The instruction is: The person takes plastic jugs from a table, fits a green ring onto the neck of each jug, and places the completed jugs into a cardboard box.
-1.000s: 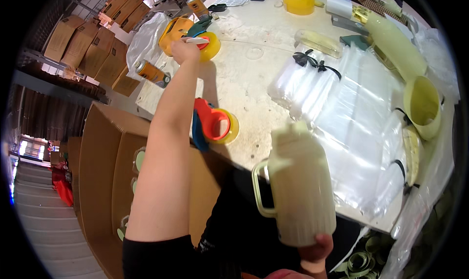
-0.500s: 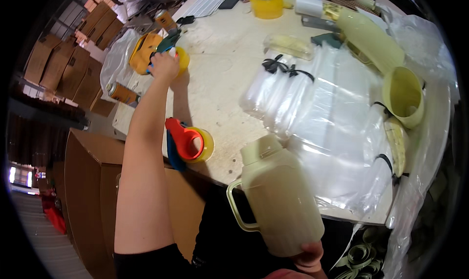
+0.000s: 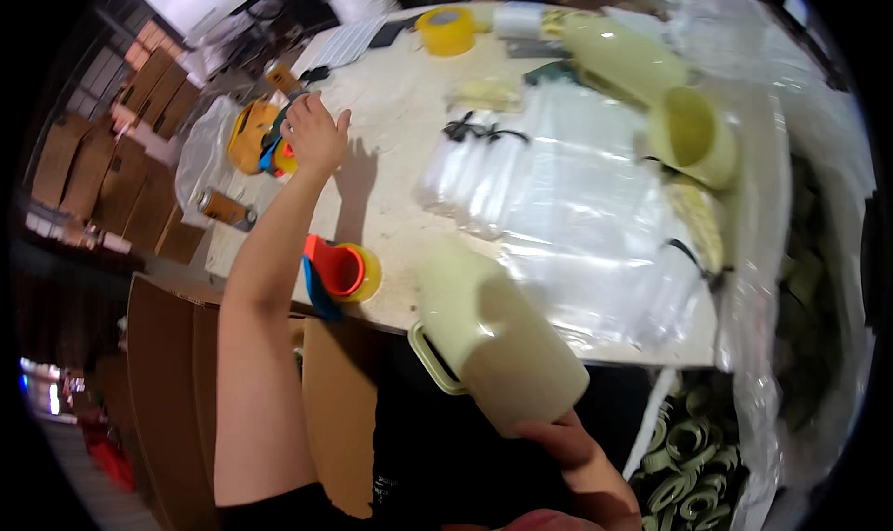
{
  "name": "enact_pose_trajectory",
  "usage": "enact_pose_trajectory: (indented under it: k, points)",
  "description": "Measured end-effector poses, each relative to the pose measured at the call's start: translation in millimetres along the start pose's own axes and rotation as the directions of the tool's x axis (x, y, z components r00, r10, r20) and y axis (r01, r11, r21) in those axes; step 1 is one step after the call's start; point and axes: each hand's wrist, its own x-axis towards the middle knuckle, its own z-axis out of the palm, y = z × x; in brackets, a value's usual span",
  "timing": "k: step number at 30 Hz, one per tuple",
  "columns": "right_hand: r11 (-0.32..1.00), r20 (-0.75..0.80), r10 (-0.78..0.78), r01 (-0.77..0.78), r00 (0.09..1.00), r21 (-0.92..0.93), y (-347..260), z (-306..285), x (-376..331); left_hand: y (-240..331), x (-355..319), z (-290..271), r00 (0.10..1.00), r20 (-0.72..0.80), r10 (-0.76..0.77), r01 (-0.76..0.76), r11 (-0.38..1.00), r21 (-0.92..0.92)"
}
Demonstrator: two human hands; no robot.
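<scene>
My right hand (image 3: 566,441) grips the base of a pale cream plastic jug (image 3: 498,345); the jug tilts over the table's near edge, its side handle to the left. My left hand (image 3: 314,136) is at the far left of the table with its fingers spread and nothing in them. Just beside and partly behind it lies a tape dispenser (image 3: 282,157) with blue, red and yellow parts, mostly hidden by the hand. Nearer to me, a red tape dispenser (image 3: 330,263) with a yellow roll stands at the table edge.
Stacked clear plastic bags (image 3: 586,224) with black ties cover the table's right half. Two more cream jug bodies (image 3: 690,136) (image 3: 625,57) lie beyond. A yellow tape roll (image 3: 446,31) is at the back, a spray can (image 3: 226,208) at left. Below stands an open carton (image 3: 172,382); cream rings (image 3: 693,447) fill a bag at right.
My left hand has come off the far tape dispenser and its fingers have spread. The jug has tilted further left in my right hand. The whole view has shifted.
</scene>
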Motion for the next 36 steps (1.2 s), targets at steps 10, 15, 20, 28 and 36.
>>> enact_pose_trajectory:
  k: [10, 15, 20, 28, 36]
  points:
    - [0.167, 0.121, -0.884, 0.548, 0.451, -0.820, -98, 23, -83, 198, -112, -330, 0.615, 0.161, 0.772, 0.183, 0.059, -0.981]
    - [0.238, 0.111, -0.794, 0.474, 0.597, -0.848, -76, -5, -116, 180, -192, -342, 0.279, 0.378, 0.883, 0.597, 0.149, -0.789]
    - [-0.106, 0.097, -0.994, -0.203, 0.053, -0.973, -156, -104, -145, 140, -209, -363, 0.154, 0.559, 0.815, 0.839, 0.191, -0.510]
    - [-0.414, 0.011, -0.872, -0.726, 0.489, -0.549, -274, -235, -97, 110, -272, -352, 0.081, 0.573, 0.815, 0.955, 0.102, -0.279]
    - [0.250, -0.249, -0.968, -0.031, -0.027, -0.968, -164, -137, -147, 130, -264, -342, 0.406, 0.883, 0.236, 0.805, -0.550, -0.223]
